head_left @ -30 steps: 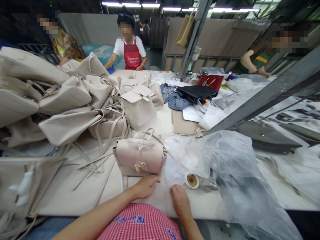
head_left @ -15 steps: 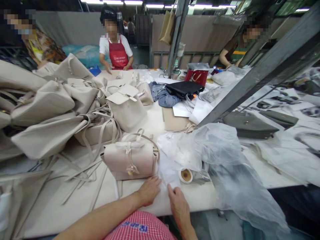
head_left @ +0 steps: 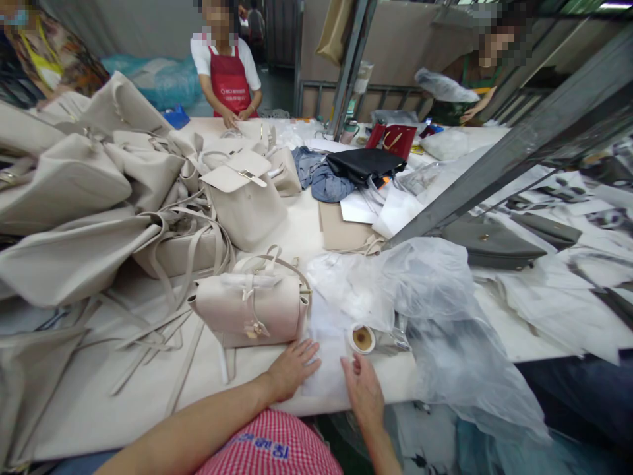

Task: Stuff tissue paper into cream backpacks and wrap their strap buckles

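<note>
My left hand (head_left: pixel 293 371) lies flat with its fingers spread on a thin white sheet (head_left: pixel 327 343) at the table's front edge. Just past the sheet's right side, my right hand (head_left: pixel 364 390) has its thumb and fingers drawn together; whether anything is between them is hidden. A small round white tub (head_left: pixel 362 339) with a brown centre stands right beyond those fingertips. Upright behind my left hand is a pale beige handbag (head_left: pixel 257 310) with a top handle, front strap and gold-coloured clasp. Its lower edge is close to my left fingers.
Many beige bags (head_left: pixel 64 178) with loose straps are heaped at left. Crumpled clear plastic (head_left: pixel 445 310) hangs over the front edge at right. A slanted metal beam (head_left: pixel 494 145) crosses the right side. Dark grey bags (head_left: pixel 494 241) lie beyond it. Co-workers (head_left: pixel 230 72) stand across the table.
My left fingers have spread wider on the sheet. My right hand has shifted right and away from me, toward the tub, and its pointing index finger has curled in. The view has tilted down slightly.
</note>
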A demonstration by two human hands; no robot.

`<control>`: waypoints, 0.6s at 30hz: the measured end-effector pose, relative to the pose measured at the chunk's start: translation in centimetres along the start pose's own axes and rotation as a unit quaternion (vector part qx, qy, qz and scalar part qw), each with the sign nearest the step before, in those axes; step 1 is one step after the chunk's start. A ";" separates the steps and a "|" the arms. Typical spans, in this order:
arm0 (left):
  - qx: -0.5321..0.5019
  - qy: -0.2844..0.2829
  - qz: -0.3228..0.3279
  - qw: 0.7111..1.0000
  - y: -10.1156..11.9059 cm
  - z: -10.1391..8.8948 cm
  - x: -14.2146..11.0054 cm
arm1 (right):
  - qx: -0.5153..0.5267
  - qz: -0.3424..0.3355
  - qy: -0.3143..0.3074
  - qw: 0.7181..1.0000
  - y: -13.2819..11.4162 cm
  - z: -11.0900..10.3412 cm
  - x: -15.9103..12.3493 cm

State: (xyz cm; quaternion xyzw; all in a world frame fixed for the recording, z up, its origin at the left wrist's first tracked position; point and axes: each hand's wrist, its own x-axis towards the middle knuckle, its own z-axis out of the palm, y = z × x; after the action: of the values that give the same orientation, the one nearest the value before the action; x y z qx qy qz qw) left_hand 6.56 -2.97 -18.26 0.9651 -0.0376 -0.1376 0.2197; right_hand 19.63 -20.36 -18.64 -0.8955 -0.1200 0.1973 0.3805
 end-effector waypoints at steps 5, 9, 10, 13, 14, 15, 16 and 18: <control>-0.205 0.007 -0.060 0.977 0.1 -1.9 -0.2 | 0.090 0.058 -0.064 0.992 -0.8 2.5 1.9; -0.410 0.105 -0.237 0.875 -0.2 -2.9 -0.8 | 0.212 0.114 -0.134 0.961 -0.9 1.1 1.0; -0.425 0.115 -0.261 0.859 -0.2 -2.9 -1.0 | 0.239 0.125 -0.142 0.952 -1.0 0.5 0.6; -0.487 0.111 -0.296 0.814 0.3 -2.5 -1.1 | 0.294 0.141 -0.161 0.931 -1.7 -1.4 -0.7; -0.519 0.102 -0.298 0.795 0.6 -2.4 -1.0 | 0.317 0.148 -0.170 0.921 -2.1 -1.8 -1.2; -0.552 0.093 -0.294 0.775 1.0 -2.3 -1.0 | 0.344 0.159 -0.181 0.907 -2.5 -2.1 -1.6; -0.584 0.086 -0.286 0.754 1.4 -2.3 -0.9 | 0.375 0.172 -0.192 0.890 -2.9 -2.3 -2.1; -0.641 0.095 -0.269 0.713 2.1 -2.5 -0.8 | 0.428 0.194 -0.216 0.856 -3.7 -2.6 -2.9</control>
State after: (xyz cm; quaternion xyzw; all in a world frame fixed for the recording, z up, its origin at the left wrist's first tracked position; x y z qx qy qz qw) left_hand 6.53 -3.75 -14.94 0.5702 0.3420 -0.0900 0.7415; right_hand 17.93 -20.52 -13.52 -0.5839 0.0732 0.4876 0.6449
